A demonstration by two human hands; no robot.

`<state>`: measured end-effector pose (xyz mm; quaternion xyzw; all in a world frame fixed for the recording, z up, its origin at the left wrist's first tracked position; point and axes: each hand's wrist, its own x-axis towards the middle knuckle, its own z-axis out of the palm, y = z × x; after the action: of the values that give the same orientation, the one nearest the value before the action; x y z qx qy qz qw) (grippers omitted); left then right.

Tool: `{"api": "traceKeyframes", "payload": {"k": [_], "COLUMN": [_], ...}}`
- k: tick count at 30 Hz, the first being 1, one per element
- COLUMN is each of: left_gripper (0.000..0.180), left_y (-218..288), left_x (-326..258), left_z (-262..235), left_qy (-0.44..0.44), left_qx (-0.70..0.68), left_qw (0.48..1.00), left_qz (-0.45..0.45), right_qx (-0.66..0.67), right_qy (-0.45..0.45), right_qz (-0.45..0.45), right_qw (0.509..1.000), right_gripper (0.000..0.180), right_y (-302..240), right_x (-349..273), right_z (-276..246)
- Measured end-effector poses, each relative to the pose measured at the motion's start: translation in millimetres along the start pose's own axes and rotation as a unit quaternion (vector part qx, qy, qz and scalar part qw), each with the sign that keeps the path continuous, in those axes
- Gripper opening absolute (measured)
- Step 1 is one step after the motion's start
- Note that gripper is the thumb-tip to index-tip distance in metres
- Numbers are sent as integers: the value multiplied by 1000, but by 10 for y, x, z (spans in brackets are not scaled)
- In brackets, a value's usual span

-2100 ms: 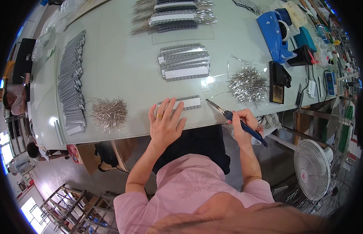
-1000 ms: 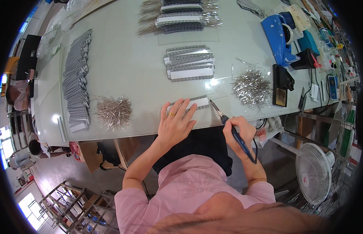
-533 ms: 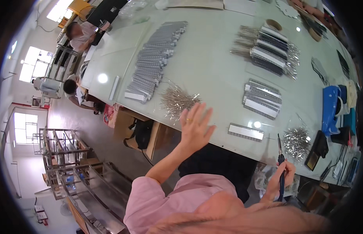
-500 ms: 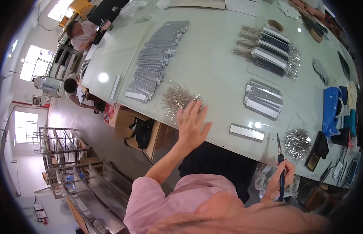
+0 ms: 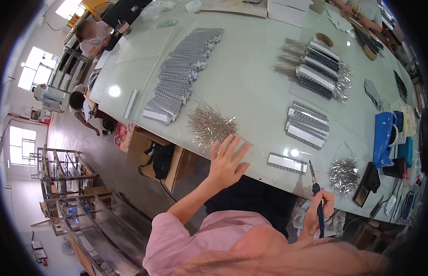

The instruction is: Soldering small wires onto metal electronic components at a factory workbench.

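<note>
Head view showed her left hand [image 5: 226, 159], fingers spread, beside the wire pile [image 5: 210, 125]; right hand [image 5: 318, 208] gripped the soldering iron [image 5: 315, 193]. Pinching few strands seemed wisest.

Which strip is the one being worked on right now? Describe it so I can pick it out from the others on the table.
On the pale table, look at the near edge between the two hands. There a single grey strip lies flat by itself, just left of the soldering iron in the right hand. Unlike the stacked strips farther back, it lies alone, beside the bright reflection of a lamp.
</note>
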<state>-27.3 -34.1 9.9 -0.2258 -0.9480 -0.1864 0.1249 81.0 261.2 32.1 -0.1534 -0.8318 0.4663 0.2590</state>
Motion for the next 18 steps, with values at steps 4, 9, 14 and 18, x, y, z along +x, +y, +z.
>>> {"api": "traceKeyframes", "payload": {"k": [4,9,14,18], "left_gripper": [53,51,51,52], "left_y": [-66,-33,144,143], "left_x": [109,72,-60,-64], "left_z": [-12,60,138,173], "left_qy": [6,-18,7,3], "left_qx": [-2,-35,-31,-50], "left_qw": [1000,998,999,998], "left_qz": [10,49,33,39], "right_qx": [4,26,30,22], "right_qy": [-24,-18,-71,-105], "right_qz": [-17,-30,-54,-62], "right_qw": [1000,999,996,992], "right_gripper": [4,4,4,5], "right_y": [-7,-147,-171,-318], "right_x": [-10,44,3,51], "right_z": [8,121,187,292]}}
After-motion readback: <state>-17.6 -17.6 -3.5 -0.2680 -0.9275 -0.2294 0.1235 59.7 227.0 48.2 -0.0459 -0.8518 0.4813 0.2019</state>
